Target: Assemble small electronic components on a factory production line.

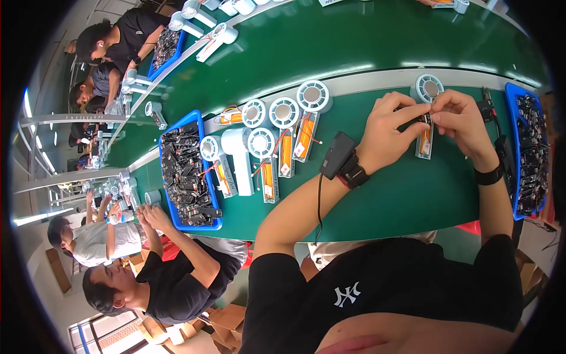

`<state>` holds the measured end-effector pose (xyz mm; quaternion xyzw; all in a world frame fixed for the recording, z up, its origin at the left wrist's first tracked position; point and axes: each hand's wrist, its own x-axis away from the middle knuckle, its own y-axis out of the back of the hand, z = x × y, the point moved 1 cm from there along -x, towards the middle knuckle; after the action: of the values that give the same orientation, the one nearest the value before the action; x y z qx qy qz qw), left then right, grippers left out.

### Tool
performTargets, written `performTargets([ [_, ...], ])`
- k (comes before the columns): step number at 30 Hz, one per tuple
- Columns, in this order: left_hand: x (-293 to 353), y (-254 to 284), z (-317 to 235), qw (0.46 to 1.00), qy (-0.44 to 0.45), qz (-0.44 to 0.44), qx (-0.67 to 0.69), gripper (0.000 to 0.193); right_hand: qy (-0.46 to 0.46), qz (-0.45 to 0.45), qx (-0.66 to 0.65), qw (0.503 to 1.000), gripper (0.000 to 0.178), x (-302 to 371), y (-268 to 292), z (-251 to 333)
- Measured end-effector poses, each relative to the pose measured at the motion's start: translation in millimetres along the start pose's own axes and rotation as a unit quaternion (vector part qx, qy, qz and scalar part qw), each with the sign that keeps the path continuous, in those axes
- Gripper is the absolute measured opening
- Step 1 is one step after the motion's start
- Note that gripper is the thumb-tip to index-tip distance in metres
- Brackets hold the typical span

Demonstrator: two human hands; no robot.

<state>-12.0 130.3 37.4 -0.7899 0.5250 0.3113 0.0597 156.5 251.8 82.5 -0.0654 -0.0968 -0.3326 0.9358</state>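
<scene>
A pale blue handheld fan [428, 87] lies on the green table in front of me, its round head away from me. An orange battery [424, 145] sits in its open handle. Over the handle, my left hand [388, 123] is closed, pinching a small dark circuit board [415, 123] between thumb and fingers. My right hand [461, 120] meets it from the right, thumb and fingertips pressed together beside the board. What those right fingertips grip is too small to make out. Both hands partly cover the fan's neck and handle.
Left of my hands stand several similar fans [284, 112] with exposed batteries and wires. Blue trays of dark circuit boards flank me, one left [214, 197] and one right [512, 112]. A strapped black device [339, 154] trails a cable from my left wrist. Co-workers sit along the left side.
</scene>
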Motion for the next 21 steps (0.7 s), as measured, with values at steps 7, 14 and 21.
performTargets([
  [7,1,-3,-3,0.996,0.055,0.008,0.066,0.034,-0.036,0.021,-0.090,0.995,0.011,-1,4,-2],
  [14,1,-2,-4,0.997,0.045,0.011,0.056,0.035,-0.023,0.013,-0.045,0.999,0.009,3,2,1],
  [21,-1,1,-5,0.995,-0.064,0.002,-0.074,0.038,0.110,-0.060,0.138,0.982,0.013,14,-8,-5],
])
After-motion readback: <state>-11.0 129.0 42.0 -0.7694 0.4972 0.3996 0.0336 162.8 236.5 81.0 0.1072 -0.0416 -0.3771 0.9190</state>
